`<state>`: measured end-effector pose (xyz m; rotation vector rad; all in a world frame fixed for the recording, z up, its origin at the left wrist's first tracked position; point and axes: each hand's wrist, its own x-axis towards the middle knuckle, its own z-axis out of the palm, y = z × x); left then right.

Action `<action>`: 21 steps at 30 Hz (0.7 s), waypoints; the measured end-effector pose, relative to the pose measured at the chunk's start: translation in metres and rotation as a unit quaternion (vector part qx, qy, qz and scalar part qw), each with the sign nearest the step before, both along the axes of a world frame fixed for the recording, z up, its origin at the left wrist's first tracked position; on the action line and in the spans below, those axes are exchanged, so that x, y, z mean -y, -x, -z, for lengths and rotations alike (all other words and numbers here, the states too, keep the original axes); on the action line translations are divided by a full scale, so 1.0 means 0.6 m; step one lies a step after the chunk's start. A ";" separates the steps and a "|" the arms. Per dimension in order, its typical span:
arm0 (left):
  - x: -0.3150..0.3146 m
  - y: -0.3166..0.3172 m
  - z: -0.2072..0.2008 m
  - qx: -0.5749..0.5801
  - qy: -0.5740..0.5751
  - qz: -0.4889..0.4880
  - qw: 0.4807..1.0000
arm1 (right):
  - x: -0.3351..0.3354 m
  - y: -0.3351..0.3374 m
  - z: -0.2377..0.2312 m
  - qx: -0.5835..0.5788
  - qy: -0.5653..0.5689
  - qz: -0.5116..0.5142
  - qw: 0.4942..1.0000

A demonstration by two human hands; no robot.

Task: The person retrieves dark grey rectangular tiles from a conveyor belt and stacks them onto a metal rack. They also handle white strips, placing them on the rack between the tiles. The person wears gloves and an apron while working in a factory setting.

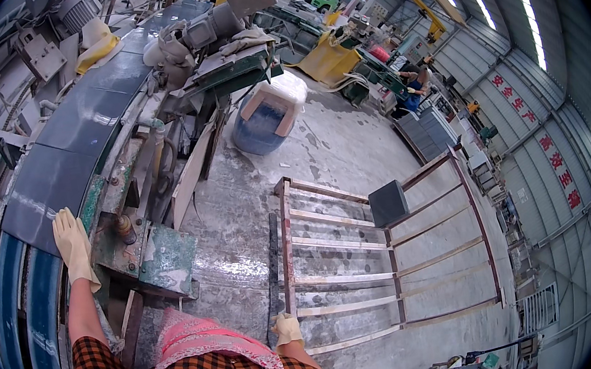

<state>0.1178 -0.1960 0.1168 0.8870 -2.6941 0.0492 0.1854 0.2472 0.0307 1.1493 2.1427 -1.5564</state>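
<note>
My left hand [73, 245], in a cream rubber glove, lies with its fingers stretched out on the near end of a dark grey stone slab [35, 199]. The slab rests on a conveyor with blue belts [46, 326], in a row with several similar slabs. Down by the rusty metal rack [289, 252], my right hand [287, 329] is gloved too, its fingers closed around the rack's near left corner. A small dark stack of square-cut stone [388, 204] sits on the rack's wooden slats.
A green machine frame [164, 259] stands between the conveyor and the rack. Farther off are a blue and white plastic drum [269, 118], a motor [206, 29] and a yellow sheet [328, 59]. Another person [413, 92] is at the far right, near the wall.
</note>
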 end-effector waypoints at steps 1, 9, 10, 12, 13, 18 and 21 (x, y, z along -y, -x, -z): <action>0.001 0.000 0.001 -0.002 0.000 0.001 1.000 | 0.001 0.001 -0.003 -0.007 0.008 -0.013 1.000; 0.003 -0.001 0.002 -0.009 0.006 0.010 1.000 | 0.013 0.001 -0.029 0.043 -0.042 -0.023 0.998; 0.002 -0.001 0.002 -0.013 0.007 0.011 1.000 | 0.014 0.001 -0.030 0.033 -0.038 -0.029 0.998; 0.002 -0.001 0.002 -0.018 0.011 0.011 1.000 | 0.014 0.000 -0.031 0.044 -0.054 -0.027 0.997; 0.001 -0.001 0.001 -0.020 0.013 0.011 1.000 | 0.013 -0.001 -0.030 0.035 -0.049 -0.036 0.998; -0.001 -0.002 -0.004 -0.008 0.009 0.008 1.000 | 0.006 -0.007 -0.023 0.034 -0.009 -0.032 0.999; -0.003 -0.002 -0.007 -0.013 0.012 0.008 1.000 | 0.003 -0.009 -0.017 0.021 -0.002 -0.048 0.999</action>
